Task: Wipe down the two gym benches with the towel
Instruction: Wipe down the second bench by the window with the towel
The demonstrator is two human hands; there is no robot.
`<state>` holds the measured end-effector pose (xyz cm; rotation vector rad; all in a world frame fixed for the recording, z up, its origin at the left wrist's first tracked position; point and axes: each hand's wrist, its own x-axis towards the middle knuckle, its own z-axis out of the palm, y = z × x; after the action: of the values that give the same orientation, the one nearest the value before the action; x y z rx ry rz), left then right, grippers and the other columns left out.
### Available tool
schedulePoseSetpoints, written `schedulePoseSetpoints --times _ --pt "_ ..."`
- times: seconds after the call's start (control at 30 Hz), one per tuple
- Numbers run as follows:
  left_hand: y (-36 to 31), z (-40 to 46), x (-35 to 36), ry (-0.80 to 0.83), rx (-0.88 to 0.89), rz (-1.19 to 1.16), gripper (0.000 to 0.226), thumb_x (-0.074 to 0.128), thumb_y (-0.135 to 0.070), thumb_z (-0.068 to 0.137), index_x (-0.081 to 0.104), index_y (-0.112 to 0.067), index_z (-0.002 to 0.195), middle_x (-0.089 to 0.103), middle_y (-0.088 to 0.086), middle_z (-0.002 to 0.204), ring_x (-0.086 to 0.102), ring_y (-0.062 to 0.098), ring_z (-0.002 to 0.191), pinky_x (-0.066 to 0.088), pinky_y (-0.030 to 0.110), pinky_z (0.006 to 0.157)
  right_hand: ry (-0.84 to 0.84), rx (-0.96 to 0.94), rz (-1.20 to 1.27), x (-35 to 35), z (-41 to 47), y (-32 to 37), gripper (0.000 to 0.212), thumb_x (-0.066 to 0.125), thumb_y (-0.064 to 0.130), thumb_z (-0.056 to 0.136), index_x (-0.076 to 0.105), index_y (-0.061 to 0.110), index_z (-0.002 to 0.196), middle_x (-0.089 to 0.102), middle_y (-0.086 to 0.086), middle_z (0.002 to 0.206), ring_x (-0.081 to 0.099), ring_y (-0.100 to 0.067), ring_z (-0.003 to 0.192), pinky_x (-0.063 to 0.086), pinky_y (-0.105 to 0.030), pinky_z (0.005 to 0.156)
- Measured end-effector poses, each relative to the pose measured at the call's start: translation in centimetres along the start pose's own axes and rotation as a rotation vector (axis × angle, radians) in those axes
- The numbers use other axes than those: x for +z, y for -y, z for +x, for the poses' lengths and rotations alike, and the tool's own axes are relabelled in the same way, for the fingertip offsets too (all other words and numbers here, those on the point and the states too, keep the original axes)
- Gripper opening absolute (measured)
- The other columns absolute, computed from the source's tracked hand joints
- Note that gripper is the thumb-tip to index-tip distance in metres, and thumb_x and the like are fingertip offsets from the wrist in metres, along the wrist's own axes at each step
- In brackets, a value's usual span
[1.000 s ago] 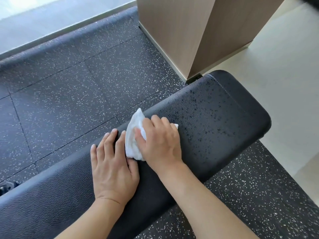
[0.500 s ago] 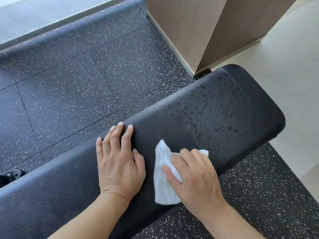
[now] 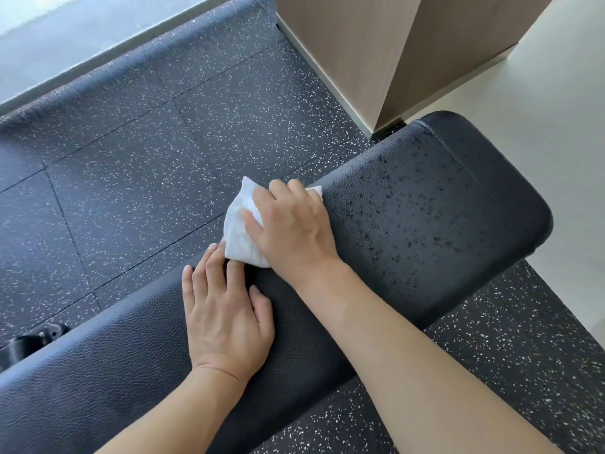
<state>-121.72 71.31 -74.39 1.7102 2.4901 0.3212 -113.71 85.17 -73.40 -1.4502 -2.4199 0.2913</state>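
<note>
— Since half a second earlier, the right hand [image 3: 291, 231] had carried the towel [image 3: 240, 231] from the near edge of the bench [image 3: 425, 224] back across to the far edge, close to where it had been a second before. So that was one full stroke across the pad and back.

— And the left hand [image 3: 226, 309]?

— It had barely shifted. It lay flat on the pad, fingers straight and close together, holding nothing; its fingertips just touched the towel's lower corner.

— How was the towel held?

— Bunched under the right palm, fingers curled over it and pressing it down, the thumb tucked against its side. It sat at the pad's far edge, just beside the left fingertips.

— Was the bench done, then?

— I judged not. Dark droplets [image 3: 402, 221] dotted the end of the pad to the right of the towel, near the rounded end, apparently unwiped. The strokes would have had to move that way next. Only one bench showed; the second I could not see at all, so I judged the task well short of half done.
</note>
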Motion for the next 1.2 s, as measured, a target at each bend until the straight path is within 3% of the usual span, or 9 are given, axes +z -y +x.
schedulePoseSetpoints --times 0.2,0.33,0.5,0.57,0.67,0.73,0.93,1.07,1.2 --pt "0.2 0.0 0.2 -0.012 0.017 -0.018 0.064 0.041 -0.03 0.09 0.048 -0.014 0.152 0.043 0.011 0.16 0.036 0.034 0.151 0.019 0.058 0.128 -0.047 -0.134 0.051 -4.3 -14.4 -6.4 0.028 0.051 0.037 0.106 0.055 0.017 0.085 0.047 0.0 0.08 0.041 -0.023 0.071 0.042 -0.042 0.064" --pt "0.1 0.0 0.1 -0.015 0.019 -0.014 0.064 0.041 -0.03 0.09 0.048 -0.014 0.152 0.043 0.011 0.16 0.037 0.035 0.15 0.018 0.057 0.129 -0.047 -0.224 -0.004 -5.0 -14.9 -9.6 0.033 0.054 0.037 0.105 0.055 0.015 0.081 0.044 -0.003 0.075 0.041 -0.025 0.067 0.04 -0.044 0.057" --pt "0.2 0.0 0.1 -0.015 0.024 -0.011 0.065 0.042 -0.03 0.09 0.048 -0.013 0.152 0.043 0.011 0.16 0.038 0.036 0.15 0.019 0.058 0.128 -0.197 0.301 -0.075 -4.0 -4.0 -9.9 0.03 0.057 0.04 0.101 0.06 0.012 0.089 0.055 -0.009 0.086 0.051 -0.034 0.08 0.03 -0.04 0.067" --pt "0.2 0.0 0.2 -0.013 0.027 -0.003 0.064 0.042 -0.03 0.09 0.049 -0.012 0.151 0.044 0.011 0.159 0.038 0.036 0.15 0.019 0.058 0.128 -0.179 0.351 -0.094 -2.6 -1.0 -6.8 0.028 0.057 0.042 0.1 0.064 0.015 0.099 0.061 -0.008 0.094 0.055 -0.033 0.088 0.035 -0.043 0.07" --pt "0.1 0.1 0.1 -0.012 0.02 -0.004 0.057 0.04 -0.03 0.089 0.053 -0.01 0.14 0.046 0.014 0.156 0.039 0.038 0.147 0.02 0.059 0.127 -0.101 0.159 -0.044 -0.6 -0.3 -0.9 0.028 0.054 0.042 0.1 0.065 0.02 0.113 0.063 -0.003 0.099 0.056 -0.028 0.093 0.039 -0.042 0.076" --pt "0.0 0.0 0.3 -0.02 0.015 -0.003 0.046 0.04 -0.03 0.089 0.052 -0.008 0.127 0.046 0.016 0.153 0.038 0.039 0.145 0.022 0.061 0.125 -0.073 0.037 0.027 -0.1 -1.4 0.8 0.024 0.053 0.041 0.101 0.065 0.021 0.106 0.062 -0.002 0.095 0.056 -0.026 0.089 0.039 -0.042 0.075" --pt "0.2 0.0 0.4 -0.033 0.03 -0.009 0.064 0.041 -0.031 0.089 0.047 -0.015 0.151 0.042 0.01 0.16 0.037 0.036 0.149 0.018 0.055 0.129 -0.076 -0.271 0.032 -3.3 -5.0 -9.1 0.034 0.051 0.043 0.102 0.065 0.015 0.09 0.057 -0.008 0.085 0.053 -0.031 0.078 0.04 -0.047 0.069" --pt "0.0 0.1 0.2 -0.02 0.018 -0.007 0.065 0.042 -0.03 0.089 0.047 -0.015 0.152 0.042 0.01 0.16 0.037 0.036 0.15 0.019 0.057 0.128 -0.136 -0.036 -0.077 -5.4 -0.9 -16.7 0.037 0.054 0.043 0.1 0.062 0.009 0.09 0.056 -0.014 0.084 0.055 -0.037 0.077 0.041 -0.048 0.061" --pt "-0.3 -0.1 -0.4 0.001 0.004 -0.019 0.064 0.042 -0.031 0.09 0.048 -0.015 0.151 0.043 0.009 0.16 0.036 0.034 0.152 0.019 0.058 0.128 -0.165 0.285 -0.122 -4.7 0.6 -13.5 0.034 0.051 0.041 0.102 0.058 0.011 0.088 0.058 -0.011 0.087 0.054 -0.037 0.081 0.037 -0.045 0.067"
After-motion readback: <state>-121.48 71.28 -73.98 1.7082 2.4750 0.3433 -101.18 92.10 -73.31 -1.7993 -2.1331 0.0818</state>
